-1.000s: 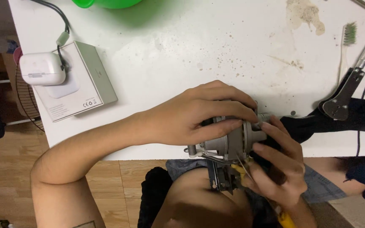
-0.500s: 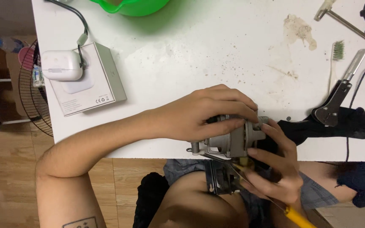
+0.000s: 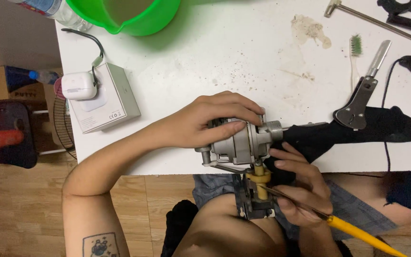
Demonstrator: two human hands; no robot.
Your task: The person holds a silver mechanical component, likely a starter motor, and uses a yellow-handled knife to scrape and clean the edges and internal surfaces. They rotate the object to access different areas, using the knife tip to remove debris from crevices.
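Observation:
My left hand (image 3: 215, 119) lies over a grey metal fishing reel body (image 3: 241, 143) and pins it to the near edge of the white table (image 3: 224, 62). My right hand (image 3: 298, 183) sits just under the reel and grips a yellow-handled tool (image 3: 357, 231) whose thin shaft points at a yellow part (image 3: 260, 178) on the reel's underside. A black cloth (image 3: 357, 131) lies right of the reel, partly under it.
On the table stand a green plastic jug (image 3: 139, 16), a white box (image 3: 105, 97) with a white earbud case (image 3: 78, 85) on it, a green-bristled toothbrush (image 3: 356, 50), a metal handle part (image 3: 362, 97) and black parts at the far right. A fan and a bottle sit on the floor at left.
The view has shifted so the table objects sit lower in the frame. Both hands stay on the reel; the yellow part under it now shows more clearly.

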